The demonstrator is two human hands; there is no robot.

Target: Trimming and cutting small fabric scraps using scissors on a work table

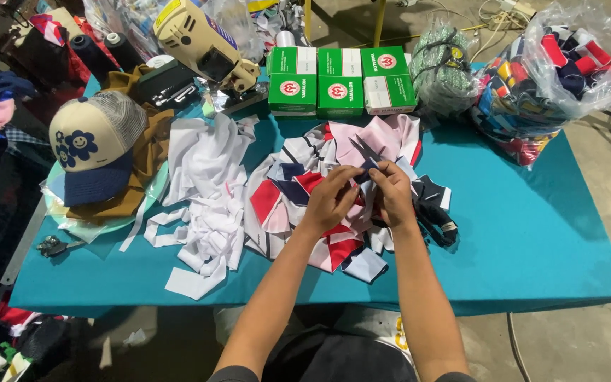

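Hands meet over the teal table (532, 233): left hand (330, 198) pinches a small navy fabric piece (368, 168), right hand (394, 191) closes around small scissors (363, 147), blades parted above the cloth. Trimming looks under way; the next snip calls for a taut edge and fingers clear. Beneath lies a pile of red, white and navy cut pieces (298, 191); beyond, 3 green boxes (341, 81).

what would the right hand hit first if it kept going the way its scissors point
Probably the pink fabric piece just past the right hand and its scissors, then the green boxes behind; depth is hard to judge.
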